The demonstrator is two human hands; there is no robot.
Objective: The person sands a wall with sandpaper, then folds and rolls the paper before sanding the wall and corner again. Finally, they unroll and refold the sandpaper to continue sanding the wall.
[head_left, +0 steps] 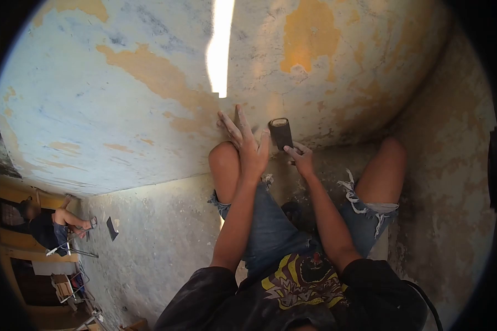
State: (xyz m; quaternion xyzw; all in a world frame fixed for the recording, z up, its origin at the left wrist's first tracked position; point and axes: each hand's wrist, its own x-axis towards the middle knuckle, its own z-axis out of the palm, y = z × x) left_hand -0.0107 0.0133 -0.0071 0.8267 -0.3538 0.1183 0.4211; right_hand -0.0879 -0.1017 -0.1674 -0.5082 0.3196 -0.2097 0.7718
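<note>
In the head view, my right hand (pixel 302 159) grips the lower end of a sanding block (pixel 281 135), a dark sheet wrapped round a pale core that shows at its top end. Thumb and fingers close on it near the wall's foot. To its left, my left hand (pixel 249 144) is raised with its fingers spread and dusty, holding nothing. Its fingertips overlap the wall (pixel 165 71) in this view. That wall is pale, with patches of worn yellow paint and a bright strip of light above my left hand.
My bent knees flank both hands, on the bare grey floor (pixel 154 231). A second wall (pixel 447 182) stands close on the right. At the far left another person (pixel 49 229) sits on a chair by the wall, near a dark sheet (pixel 112 228). Wooden furniture (pixel 63 288) stands behind.
</note>
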